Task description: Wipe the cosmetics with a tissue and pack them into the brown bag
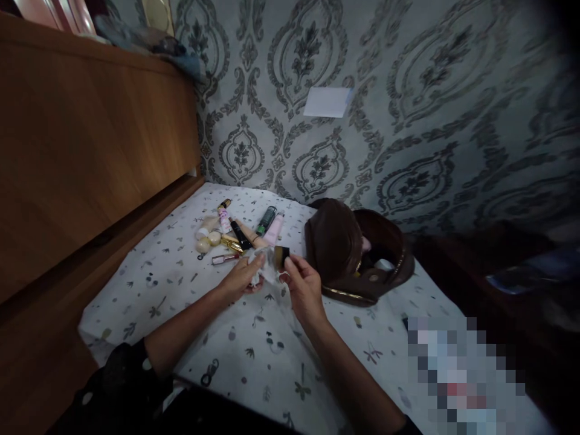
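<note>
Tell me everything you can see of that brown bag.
The brown bag looks like leather, with a gold-toned zip along its lower front. It rests slumped on the patterned cloth by the wallpapered wall, gaping open; something pink and something white show inside. Whether the right hand touches it, I cannot tell.

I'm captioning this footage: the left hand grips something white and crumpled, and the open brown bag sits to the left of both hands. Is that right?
The bag's side is wrong: in the head view, the open brown bag sits to the right of both the left hand and the right hand. The left hand does grip something white and crumpled.
</note>
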`<state>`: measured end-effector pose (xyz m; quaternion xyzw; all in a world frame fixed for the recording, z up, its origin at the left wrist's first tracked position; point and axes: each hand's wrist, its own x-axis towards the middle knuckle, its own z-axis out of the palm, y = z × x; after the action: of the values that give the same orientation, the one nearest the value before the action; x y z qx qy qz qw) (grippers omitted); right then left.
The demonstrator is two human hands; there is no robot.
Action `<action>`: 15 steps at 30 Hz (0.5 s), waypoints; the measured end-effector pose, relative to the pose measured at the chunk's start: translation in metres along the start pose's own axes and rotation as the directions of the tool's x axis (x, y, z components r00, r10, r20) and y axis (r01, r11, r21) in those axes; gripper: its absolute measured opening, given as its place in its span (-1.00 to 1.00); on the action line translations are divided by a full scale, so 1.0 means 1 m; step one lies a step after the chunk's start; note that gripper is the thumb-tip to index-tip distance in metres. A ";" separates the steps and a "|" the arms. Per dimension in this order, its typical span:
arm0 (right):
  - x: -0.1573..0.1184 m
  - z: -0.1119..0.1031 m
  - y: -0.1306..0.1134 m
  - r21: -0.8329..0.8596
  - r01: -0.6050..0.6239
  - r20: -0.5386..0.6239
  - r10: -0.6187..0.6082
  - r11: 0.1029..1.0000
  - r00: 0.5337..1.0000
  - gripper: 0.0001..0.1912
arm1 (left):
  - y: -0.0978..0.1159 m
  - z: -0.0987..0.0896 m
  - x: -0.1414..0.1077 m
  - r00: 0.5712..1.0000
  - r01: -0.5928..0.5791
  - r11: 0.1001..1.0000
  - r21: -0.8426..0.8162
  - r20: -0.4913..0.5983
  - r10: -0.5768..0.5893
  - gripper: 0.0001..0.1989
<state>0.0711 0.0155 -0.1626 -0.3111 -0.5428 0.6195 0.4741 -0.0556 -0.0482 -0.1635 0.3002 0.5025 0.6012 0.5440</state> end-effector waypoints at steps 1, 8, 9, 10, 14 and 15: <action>-0.001 -0.002 -0.001 -0.101 0.073 0.053 -0.068 0.992 0.996 -0.53 | -0.001 0.000 -0.001 0.999 0.047 0.997 0.063 0.013 -0.048 -0.31; -0.008 -0.044 -0.027 -0.578 0.487 0.360 -0.331 0.655 0.872 -0.64 | -0.002 0.009 -0.014 0.988 0.147 0.921 0.361 -0.016 -0.151 -0.39; -0.008 -0.054 -0.036 -0.598 0.504 0.352 -0.361 0.623 0.863 -0.63 | -0.001 0.010 -0.016 0.987 0.158 0.906 0.393 -0.041 -0.154 -0.41; -0.007 -0.064 -0.046 -0.617 0.511 0.328 -0.394 0.599 0.859 -0.62 | -0.001 0.011 -0.018 0.983 0.183 0.890 0.418 -0.086 -0.162 -0.42; 0.006 -0.106 -0.100 -0.669 0.423 0.136 -0.458 0.611 0.878 -0.63 | -0.006 0.007 -0.018 0.949 0.284 0.866 0.411 -0.250 -0.192 -0.36; 0.012 -0.115 -0.113 -0.666 0.387 0.095 -0.442 0.638 0.892 -0.63 | -0.010 0.003 -0.016 0.941 0.302 0.863 0.406 -0.270 -0.203 -0.30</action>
<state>0.1988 0.0660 -0.0772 -0.3507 -0.7658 0.2451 0.4801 -0.0455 -0.0631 -0.1689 0.2793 0.7172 0.4239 0.4775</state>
